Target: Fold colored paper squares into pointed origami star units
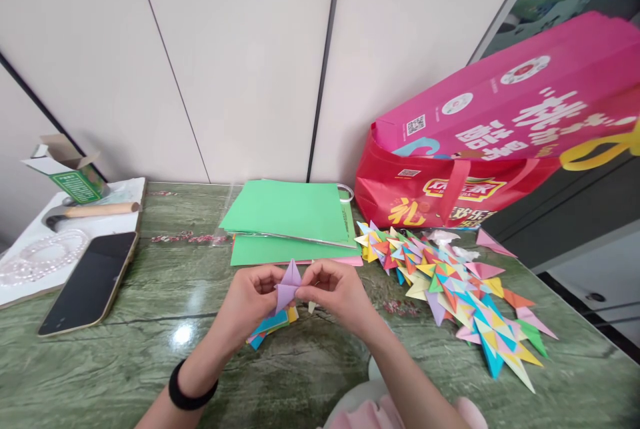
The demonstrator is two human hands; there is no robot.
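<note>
A small sheet of purple origami paper [289,285], partly folded with a pointed top, is pinched between my two hands. My left hand [256,292] grips its left edge, fingers closed, and a black band circles that wrist. On the other edge, my right hand [336,290] pinches the paper between thumb and fingers. Below the hands lie several small coloured paper slips [273,327], partly covered by the left hand and the purple paper. To the right spreads a heap of folded paper triangles [445,282] in many colours.
Green paper sheets [290,209] lie behind the hands against the wall. A red gift bag [400,182] and a pink bag [500,95] stand at the right. On the left are a phone [90,285], a sickle-like tool [95,211], beads [45,259] and an open green box [77,182].
</note>
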